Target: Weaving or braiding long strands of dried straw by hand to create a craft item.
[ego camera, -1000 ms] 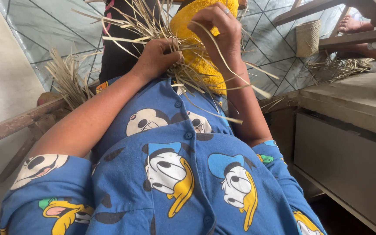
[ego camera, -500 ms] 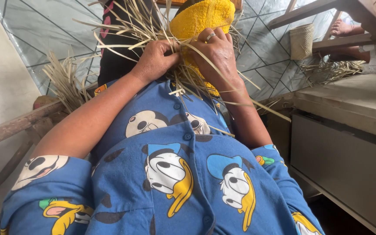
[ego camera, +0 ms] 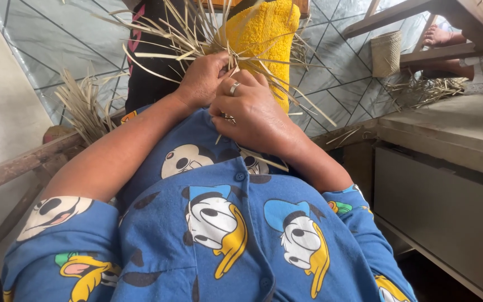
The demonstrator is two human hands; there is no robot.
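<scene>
Both of my hands work at a bundle of dry straw strips in my lap, above my blue cartoon-print shirt. My left hand is closed around the strips where they gather. My right hand, with a ring on one finger, lies over the same spot with its fingers curled into the strips. A yellow woven piece stands just beyond my hands, with loose strips fanning out around it. What lies under my palms is hidden.
A small woven basket stands on the tiled floor at the right, near a pile of straw and another person's bare foot. More straw lies at the left by a wooden rail. A concrete ledge runs along the right.
My right hand has come down from the top of the yellow woven piece to meet my left hand at the gathered strips, closer to my body.
</scene>
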